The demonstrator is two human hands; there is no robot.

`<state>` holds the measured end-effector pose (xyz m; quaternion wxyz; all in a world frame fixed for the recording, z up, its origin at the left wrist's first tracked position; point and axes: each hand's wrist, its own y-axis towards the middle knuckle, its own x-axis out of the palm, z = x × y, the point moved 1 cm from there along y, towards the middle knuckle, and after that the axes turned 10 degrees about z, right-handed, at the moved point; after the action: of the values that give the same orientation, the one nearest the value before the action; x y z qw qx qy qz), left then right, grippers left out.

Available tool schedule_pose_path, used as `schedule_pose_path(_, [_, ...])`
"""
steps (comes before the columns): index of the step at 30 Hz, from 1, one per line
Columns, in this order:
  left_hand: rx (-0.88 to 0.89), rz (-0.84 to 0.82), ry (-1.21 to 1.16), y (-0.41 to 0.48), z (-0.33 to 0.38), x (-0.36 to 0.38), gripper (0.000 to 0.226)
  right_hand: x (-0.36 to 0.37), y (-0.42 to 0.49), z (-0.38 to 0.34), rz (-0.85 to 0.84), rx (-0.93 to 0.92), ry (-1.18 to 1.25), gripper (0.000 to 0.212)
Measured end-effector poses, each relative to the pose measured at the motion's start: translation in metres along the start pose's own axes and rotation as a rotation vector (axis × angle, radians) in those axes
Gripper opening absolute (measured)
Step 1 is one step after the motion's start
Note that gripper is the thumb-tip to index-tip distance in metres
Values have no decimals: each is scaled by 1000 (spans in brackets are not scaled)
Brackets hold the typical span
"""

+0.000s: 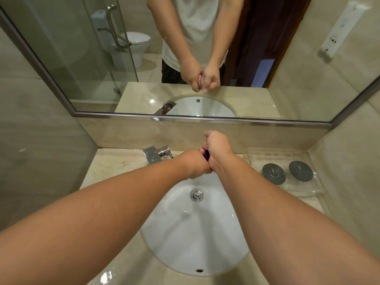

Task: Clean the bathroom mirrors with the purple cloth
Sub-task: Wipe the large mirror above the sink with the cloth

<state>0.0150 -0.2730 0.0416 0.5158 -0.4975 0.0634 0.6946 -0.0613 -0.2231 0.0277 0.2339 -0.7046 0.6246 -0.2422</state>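
Both hands are clenched together over the back of the white sink [205, 233]. My left hand [194, 163] and my right hand [218, 149] grip the purple cloth [206, 154] between them. Only a small dark purple strip of the cloth shows between the two fists; the remainder is hidden inside them. The large wall mirror [92, 58] hangs above the counter and reflects my two joined hands and my torso.
A chrome tap [158, 154] stands at the left back of the basin. A clear tray [287, 171] with two round dark lids sits on the marble counter [111, 167] to the right. The mirror reflects a glass shower door and a toilet.
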Motion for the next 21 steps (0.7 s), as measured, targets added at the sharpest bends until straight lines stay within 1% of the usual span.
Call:
schedule_pose_path(1, [-23,11,-38,0,-2,-3,21,0,-2,-2,-39,16,65,16])
schedule_pose_path(2, [-39,20,-73,0,-5,-9,18,-2,-4,-3,-93,20,124,23])
schedule_pose_path(3, [-34,38,-110,2,-8,-14,22,-5,-6,-6,-138,26,166,31])
schedule_pose_path(4, [-29,53,-145,2,-11,-19,32,-10,-7,-7,-176,38,177,39])
schedule_pose_path(6, [-39,72,-273,-1,-15,-28,46,-27,-5,0,-207,91,98,72])
schedule_pose_path(7, [-65,90,-369,0,-16,-30,46,-33,-6,7,-228,121,52,83])
schedule_pose_path(8, [-95,110,-469,-1,-16,-31,43,-37,-7,13,-271,138,22,86])
schedule_pose_path(9, [-120,125,-582,-1,-14,-29,38,-40,-8,18,-320,155,16,79])
schedule_pose_path(10, [-130,140,-679,-2,-14,-28,34,-41,-8,22,-354,165,23,66])
schedule_pose_path(12, [-104,194,-747,-2,-15,-27,23,-42,-10,23,-361,152,85,37])
schedule_pose_path(13, [-83,223,-763,-3,-17,-28,16,-44,-10,22,-337,152,147,29])
schedule_pose_path(15, [-75,244,-845,-6,-21,-31,12,-50,-7,18,-284,135,239,26])
schedule_pose_path(16, [-76,228,-882,-8,-23,-31,14,-53,-7,16,-286,110,220,29])
schedule_pose_path(17, [-72,203,-867,-11,-23,-31,20,-55,-9,15,-313,86,177,33])
schedule_pose_path(19, [-46,131,-751,-18,-21,-26,33,-56,-13,14,-383,36,103,35])
schedule_pose_path(20, [-33,111,-742,-20,-20,-23,33,-55,-16,13,-382,-12,62,33])
schedule_pose_path(21, [-22,112,-762,-22,-19,-21,30,-55,-19,11,-338,-84,18,30])
